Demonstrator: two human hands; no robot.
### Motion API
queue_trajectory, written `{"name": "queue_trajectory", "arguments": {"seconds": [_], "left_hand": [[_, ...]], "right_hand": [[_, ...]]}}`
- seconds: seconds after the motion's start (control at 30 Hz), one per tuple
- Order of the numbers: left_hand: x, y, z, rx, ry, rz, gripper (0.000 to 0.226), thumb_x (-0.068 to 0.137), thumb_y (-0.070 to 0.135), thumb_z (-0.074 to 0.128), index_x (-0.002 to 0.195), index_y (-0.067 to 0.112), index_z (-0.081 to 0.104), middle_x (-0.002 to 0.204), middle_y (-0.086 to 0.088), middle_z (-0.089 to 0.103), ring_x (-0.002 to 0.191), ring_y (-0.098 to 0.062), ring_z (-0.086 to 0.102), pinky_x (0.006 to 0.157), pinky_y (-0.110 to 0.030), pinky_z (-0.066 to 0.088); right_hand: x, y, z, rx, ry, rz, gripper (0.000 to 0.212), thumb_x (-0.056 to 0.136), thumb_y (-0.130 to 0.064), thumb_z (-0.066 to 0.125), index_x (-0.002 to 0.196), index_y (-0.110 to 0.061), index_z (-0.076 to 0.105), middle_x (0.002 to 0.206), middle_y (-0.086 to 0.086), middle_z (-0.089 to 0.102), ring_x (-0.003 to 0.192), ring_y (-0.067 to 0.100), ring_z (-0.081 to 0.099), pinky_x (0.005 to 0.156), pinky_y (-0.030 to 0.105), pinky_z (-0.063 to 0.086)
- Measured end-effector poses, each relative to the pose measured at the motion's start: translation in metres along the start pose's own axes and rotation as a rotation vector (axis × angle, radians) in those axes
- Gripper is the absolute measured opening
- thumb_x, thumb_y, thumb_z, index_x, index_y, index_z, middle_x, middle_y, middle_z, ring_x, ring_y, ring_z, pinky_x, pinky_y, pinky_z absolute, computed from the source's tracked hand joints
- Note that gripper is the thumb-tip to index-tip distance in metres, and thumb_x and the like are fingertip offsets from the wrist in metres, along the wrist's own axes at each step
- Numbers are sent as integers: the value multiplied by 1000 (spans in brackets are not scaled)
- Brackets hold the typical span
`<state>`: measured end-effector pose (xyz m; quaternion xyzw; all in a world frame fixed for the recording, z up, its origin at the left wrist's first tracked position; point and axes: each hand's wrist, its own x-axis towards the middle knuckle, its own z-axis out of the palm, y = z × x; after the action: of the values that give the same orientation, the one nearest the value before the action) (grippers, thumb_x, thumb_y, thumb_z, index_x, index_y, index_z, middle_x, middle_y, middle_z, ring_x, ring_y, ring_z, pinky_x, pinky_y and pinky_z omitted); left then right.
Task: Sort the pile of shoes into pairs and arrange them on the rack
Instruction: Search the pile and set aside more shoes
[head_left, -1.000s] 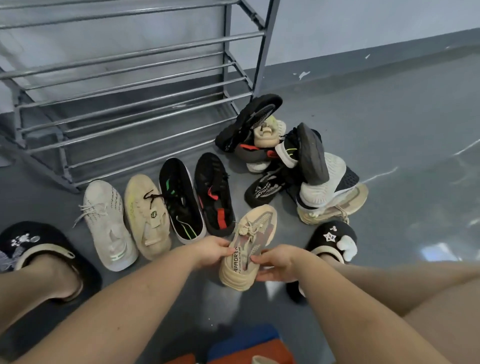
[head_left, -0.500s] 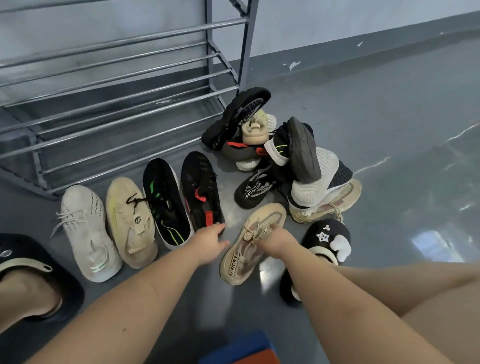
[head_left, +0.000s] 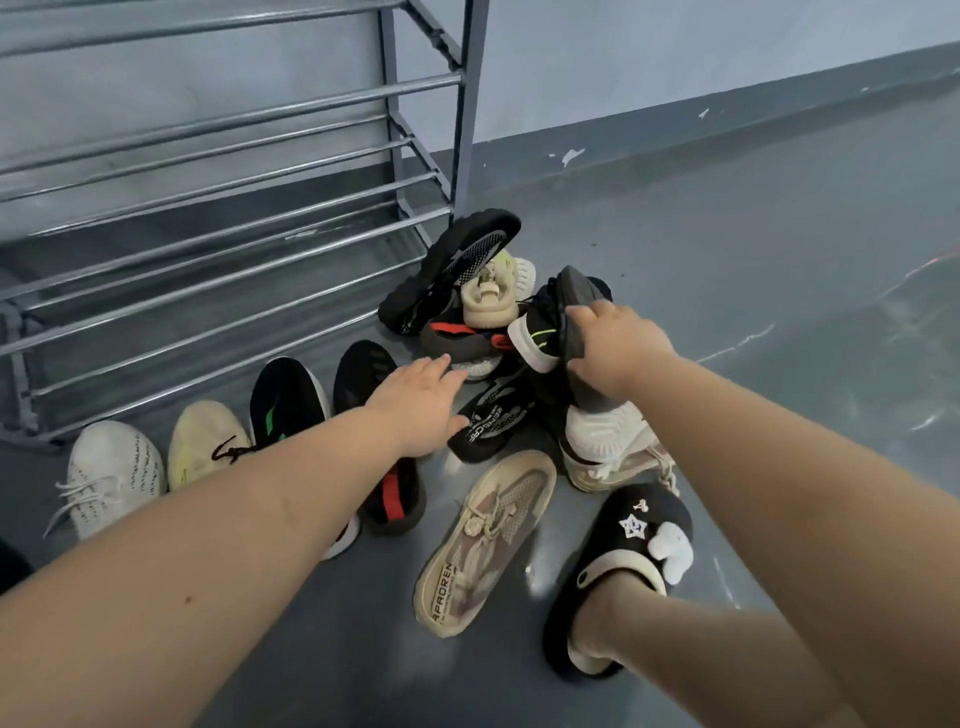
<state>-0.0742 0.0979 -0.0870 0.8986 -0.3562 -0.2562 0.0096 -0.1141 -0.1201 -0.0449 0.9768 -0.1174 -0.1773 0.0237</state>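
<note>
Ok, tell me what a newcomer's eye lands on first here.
First the jumbled pile of shoes on the grey floor by the foot of the metal rack, where the right hand grips a dark upturned sole and the left hand reaches in, open. Then the row of single shoes lined up before the rack, and the beige sneaker lying apart nearer the person.

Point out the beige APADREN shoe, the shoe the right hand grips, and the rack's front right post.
beige APADREN shoe (head_left: 483, 540), head view, on the laced upper.
black shoe with green stripe (head_left: 540, 332), head view, on its side by the white sole.
rack front right post (head_left: 470, 104), head view, on the upright bar.
</note>
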Motion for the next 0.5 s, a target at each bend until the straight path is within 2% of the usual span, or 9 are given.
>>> {"name": "queue_trajectory", "arguments": {"seconds": [0.13,0.23,0.3,0.37,0.43,0.5], "left_hand": [[26,16,-2,-5,31,66,65,96,42,42,150,18,15,158,-10,14,144,-26,15,118,-38,16],[43,34,4,-70,13,97,61,97,41,41,149,18,20,156,-7,21,142,-25,20,115,-38,22],[56,50,9,-226,-4,64,57,96,40,43,147,18,27,151,-6,30,140,-24,26,113,-39,27],[72,63,16,-473,-44,-14,55,96,39,45,145,17,33,148,-6,38,137,-23,34,111,-38,31],[86,74,22,-725,-113,-85,51,96,39,46,141,16,42,143,-4,47,131,-21,43,109,-35,34],[94,84,26,-931,-144,-128,40,97,38,44,127,16,57,126,2,59,116,-18,53,102,-32,39]], "right_hand": [[7,31,19,133,-92,135,69,91,-48,52,148,-17,25,146,12,36,130,33,41,101,45,40],[9,40,41,521,-192,346,76,91,-54,50,146,-7,26,141,15,45,124,34,48,102,42,41],[11,43,47,765,-256,473,77,88,-56,52,140,-2,33,130,13,53,116,32,52,97,41,46],[15,48,48,973,-328,527,69,85,-53,60,132,-5,44,121,8,54,108,26,53,91,39,50],[20,56,49,1126,-402,564,65,80,-49,68,128,-10,49,124,5,56,111,25,55,94,38,50],[25,59,50,1209,-482,575,62,77,-45,73,126,-14,50,121,3,55,112,25,54,98,39,48]]}}
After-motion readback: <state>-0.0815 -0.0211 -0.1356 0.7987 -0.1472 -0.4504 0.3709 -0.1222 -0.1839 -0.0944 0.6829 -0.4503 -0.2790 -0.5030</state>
